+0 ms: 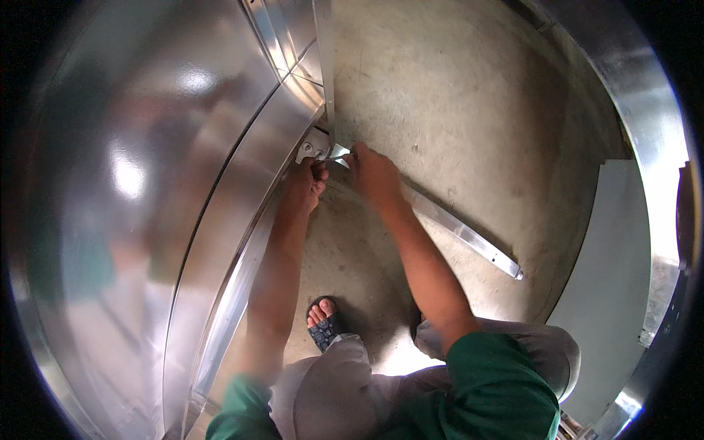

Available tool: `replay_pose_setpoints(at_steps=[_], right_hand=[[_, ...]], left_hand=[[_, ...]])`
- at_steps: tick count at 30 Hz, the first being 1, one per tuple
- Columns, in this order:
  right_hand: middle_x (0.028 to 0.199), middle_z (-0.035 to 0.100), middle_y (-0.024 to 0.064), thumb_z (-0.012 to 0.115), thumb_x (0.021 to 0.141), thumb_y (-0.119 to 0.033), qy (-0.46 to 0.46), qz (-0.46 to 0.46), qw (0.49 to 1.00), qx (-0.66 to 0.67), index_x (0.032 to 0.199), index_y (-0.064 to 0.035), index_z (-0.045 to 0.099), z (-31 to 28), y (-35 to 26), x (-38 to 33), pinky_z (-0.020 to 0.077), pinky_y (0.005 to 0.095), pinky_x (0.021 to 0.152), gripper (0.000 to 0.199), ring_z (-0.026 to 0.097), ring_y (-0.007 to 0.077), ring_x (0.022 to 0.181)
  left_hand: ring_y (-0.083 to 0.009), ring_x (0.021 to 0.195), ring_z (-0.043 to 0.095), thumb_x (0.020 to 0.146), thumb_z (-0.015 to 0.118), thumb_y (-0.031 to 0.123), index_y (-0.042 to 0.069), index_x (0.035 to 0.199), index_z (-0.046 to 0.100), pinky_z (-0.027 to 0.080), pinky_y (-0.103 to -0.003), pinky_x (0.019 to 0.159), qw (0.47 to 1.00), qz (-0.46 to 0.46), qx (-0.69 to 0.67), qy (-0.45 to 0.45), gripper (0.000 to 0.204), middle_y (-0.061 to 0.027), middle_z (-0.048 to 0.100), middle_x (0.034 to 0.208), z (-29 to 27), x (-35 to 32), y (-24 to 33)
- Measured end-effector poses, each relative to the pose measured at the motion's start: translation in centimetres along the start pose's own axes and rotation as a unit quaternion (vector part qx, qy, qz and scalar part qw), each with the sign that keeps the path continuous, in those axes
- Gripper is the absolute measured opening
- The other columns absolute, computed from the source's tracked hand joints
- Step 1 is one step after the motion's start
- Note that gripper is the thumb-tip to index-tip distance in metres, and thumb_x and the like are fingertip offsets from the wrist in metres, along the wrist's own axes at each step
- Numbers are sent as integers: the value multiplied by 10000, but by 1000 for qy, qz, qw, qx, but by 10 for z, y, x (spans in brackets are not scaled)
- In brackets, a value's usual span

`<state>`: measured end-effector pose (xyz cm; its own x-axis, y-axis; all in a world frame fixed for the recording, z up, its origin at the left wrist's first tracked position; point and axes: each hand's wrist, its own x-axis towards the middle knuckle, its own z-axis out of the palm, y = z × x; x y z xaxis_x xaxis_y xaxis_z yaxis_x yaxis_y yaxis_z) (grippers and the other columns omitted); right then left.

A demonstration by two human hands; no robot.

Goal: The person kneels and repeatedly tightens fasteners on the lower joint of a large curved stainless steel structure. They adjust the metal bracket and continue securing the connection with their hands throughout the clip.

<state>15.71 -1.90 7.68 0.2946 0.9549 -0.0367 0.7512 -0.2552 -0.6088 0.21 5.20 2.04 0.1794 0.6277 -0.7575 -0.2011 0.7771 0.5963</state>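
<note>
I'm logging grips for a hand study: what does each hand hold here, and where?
The right hand pinches a small metal corner piece by its end. The left hand rests under the bracket; its grip cannot be told.

Shiny silver sheet-metal duct (147,183), grey concrete floor (455,95), green sleeves (499,389), dark patterned sandal (323,330).

Hands (341,176) on corner bracket (317,144) (shiny duct (147,183))
</note>
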Motion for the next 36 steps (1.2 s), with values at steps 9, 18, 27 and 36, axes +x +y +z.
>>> replay_pose_setpoints(at_steps=[9,18,27,36], right_hand=[[921,691,247,623,967,-237,-28,30,999,6,1009,-9,647,-15,-11,5,517,507,765,232,668,437,896],[800,681,215,670,947,-275,-12,82,971,225,939,24,686,-8,9,-17,513,435,696,300,689,306,743],[895,694,249,651,939,-274,3,-100,979,176,989,39,679,-44,-35,5,526,448,748,319,673,423,831],[1005,683,278,565,986,-242,-141,60,978,143,1073,31,676,98,24,-82,493,497,851,308,662,438,970]], left_hand=[[-76,483,396,1018,497,254,128,841,516,274,-247,397,995,-39,61,-74,219,31,466,672,-16,13,9],[-104,512,464,1047,455,241,118,904,530,320,-254,404,987,10,161,29,204,-5,501,672,9,-3,-1],[-145,570,543,1048,459,264,72,912,605,432,-292,510,988,106,-29,-111,277,-16,563,697,-9,-14,18],[-211,742,675,991,572,350,50,1091,722,516,-364,731,853,357,363,118,350,-115,718,851,-26,-6,-30]])
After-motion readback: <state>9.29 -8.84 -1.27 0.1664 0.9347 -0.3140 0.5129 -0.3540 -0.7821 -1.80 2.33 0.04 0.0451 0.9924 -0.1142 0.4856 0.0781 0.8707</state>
